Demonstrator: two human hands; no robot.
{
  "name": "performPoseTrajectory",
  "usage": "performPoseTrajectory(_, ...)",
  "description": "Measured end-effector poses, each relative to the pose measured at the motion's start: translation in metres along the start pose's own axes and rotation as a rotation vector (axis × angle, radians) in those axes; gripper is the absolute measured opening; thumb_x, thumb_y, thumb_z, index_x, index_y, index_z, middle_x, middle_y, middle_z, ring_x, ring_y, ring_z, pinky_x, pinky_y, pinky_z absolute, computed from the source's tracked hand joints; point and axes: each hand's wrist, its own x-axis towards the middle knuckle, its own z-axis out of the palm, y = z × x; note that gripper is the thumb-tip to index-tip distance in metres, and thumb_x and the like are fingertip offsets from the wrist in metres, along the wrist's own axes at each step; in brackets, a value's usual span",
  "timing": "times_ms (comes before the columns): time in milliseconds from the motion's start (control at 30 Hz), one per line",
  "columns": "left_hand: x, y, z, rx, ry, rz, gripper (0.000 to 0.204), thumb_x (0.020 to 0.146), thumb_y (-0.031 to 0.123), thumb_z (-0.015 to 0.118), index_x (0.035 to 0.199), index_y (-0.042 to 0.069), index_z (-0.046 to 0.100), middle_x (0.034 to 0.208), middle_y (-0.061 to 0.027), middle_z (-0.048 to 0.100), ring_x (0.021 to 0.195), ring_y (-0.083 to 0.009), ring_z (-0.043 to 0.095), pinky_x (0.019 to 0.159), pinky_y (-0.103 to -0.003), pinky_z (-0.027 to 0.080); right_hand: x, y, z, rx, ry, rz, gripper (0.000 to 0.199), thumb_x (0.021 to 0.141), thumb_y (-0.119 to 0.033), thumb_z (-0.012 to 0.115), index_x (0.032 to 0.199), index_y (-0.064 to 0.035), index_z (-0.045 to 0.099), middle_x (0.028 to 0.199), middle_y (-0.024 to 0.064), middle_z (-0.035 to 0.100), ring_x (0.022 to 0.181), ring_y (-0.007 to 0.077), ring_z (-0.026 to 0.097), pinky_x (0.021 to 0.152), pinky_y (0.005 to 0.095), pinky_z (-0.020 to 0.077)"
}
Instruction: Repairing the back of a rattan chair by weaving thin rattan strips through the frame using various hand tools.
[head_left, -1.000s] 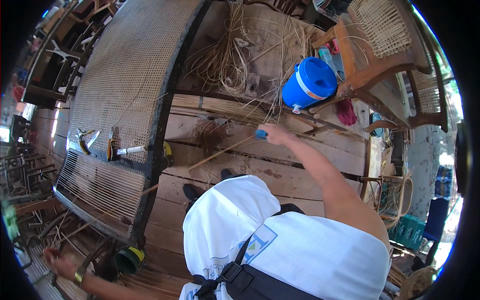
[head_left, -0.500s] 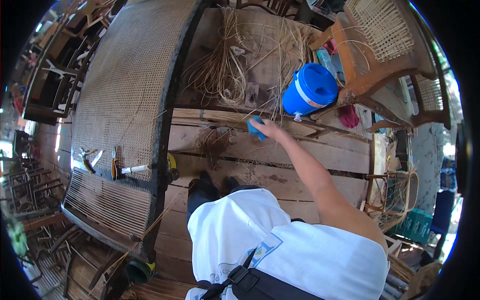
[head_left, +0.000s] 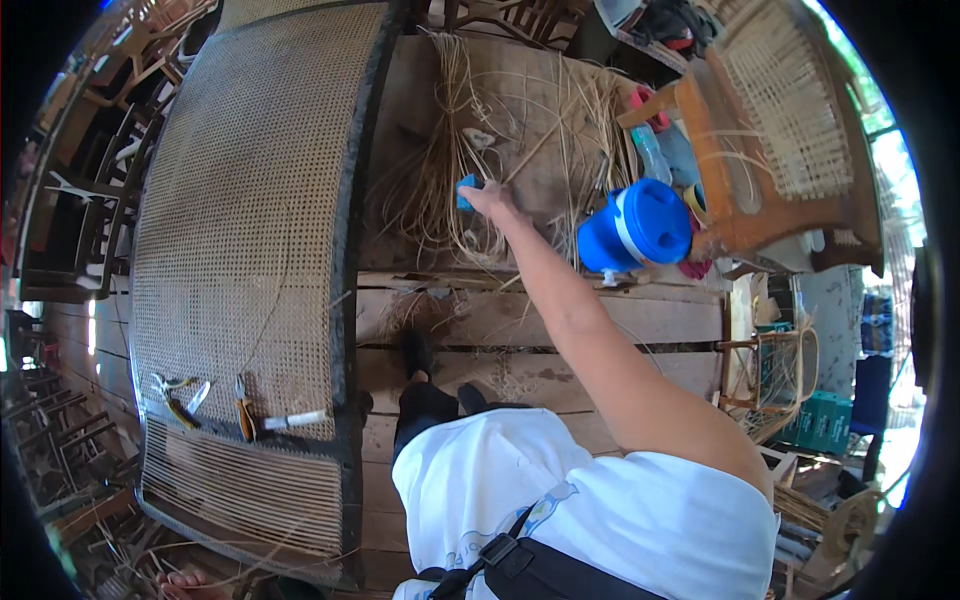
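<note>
My right arm stretches forward over a low wooden platform, its hand (head_left: 490,198) closed on a small blue piece (head_left: 466,193) that looks like a sponge or folded cloth. Just beneath and around this hand lies a loose bundle of rattan strands (head_left: 440,180), with a small whitish scrap (head_left: 478,138) a little farther off. To the right of the forearm a blue water jug (head_left: 645,232) with a white band leans over on the platform, apart from the hand. My left hand is out of view.
A long woven cane panel (head_left: 250,180) in a dark frame fills the left; pliers (head_left: 176,403), an orange-handled tool (head_left: 246,410) and a white-handled tool (head_left: 295,420) lie on it. A wooden chair (head_left: 745,150) with woven back stands right. Someone's bare skin (head_left: 185,580) shows lower left.
My right hand has moved forward and left with the blue piece, from the platform's near edge to over the rattan bundle. My view has shifted, and one foot has moved.
</note>
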Motion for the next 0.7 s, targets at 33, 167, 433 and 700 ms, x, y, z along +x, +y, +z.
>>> performPoseTrajectory(33, 0.012, -0.006, 0.005, 0.009, 0.011, -0.003, 0.02, 0.098, 0.019, 0.058, 0.101, 0.0, 0.064, 0.09, -0.0124, 0.069, 0.076, -0.0208, 0.064, 0.068, -0.032, 0.054, 0.008, -0.013, -0.007, 0.041, -0.085, 0.069, 0.068, 0.074, -0.053, 0.062, 0.116, 0.0004, 0.067, 0.123, 0.022, 0.064, 0.116, 0.0318, 0.061, 0.099, 0.0372, 0.0471)
performPoseTrajectory(167, 0.053, -0.03, 0.021, 0.057, 0.049, -0.025, 0.02, 0.098, 0.019, 0.059, 0.101, 0.0, 0.064, 0.09, -0.0121, 0.069, 0.076, -0.0209, 0.064, 0.068, -0.032, 0.054, 0.058, -0.027, 0.026, 0.022, -0.17, 0.15, 0.061, 0.074, -0.051, 0.062, 0.11, -0.0033, 0.07, 0.113, 0.0174, 0.069, 0.107, 0.0287, 0.066, 0.087, 0.0343, 0.0512)
performPoseTrajectory(433, 0.108, -0.052, 0.058, 0.209, 0.071, -0.062, 0.021, 0.097, 0.019, 0.059, 0.103, 0.0, 0.064, 0.09, -0.0117, 0.069, 0.076, -0.0212, 0.064, 0.069, -0.031, 0.054, 0.023, -0.198, 0.088, -0.124, -0.26, -0.018, 0.061, 0.077, -0.035, 0.058, 0.125, 0.0019, 0.061, 0.131, 0.0284, 0.056, 0.125, 0.039, 0.054, 0.103, 0.045, 0.0427)
performPoseTrajectory(700, 0.148, -0.057, 0.107, 0.319, 0.011, -0.084, 0.021, 0.097, 0.019, 0.06, 0.105, 0.0, 0.063, 0.089, -0.0113, 0.069, 0.076, -0.0214, 0.064, 0.069, -0.031, 0.054, 0.049, -0.133, 0.088, 0.13, 0.022, -0.109, 0.082, 0.079, -0.066, 0.056, 0.113, 0.0083, 0.061, 0.115, 0.0332, 0.062, 0.115, 0.0424, 0.059, 0.098, 0.0423, 0.0473)
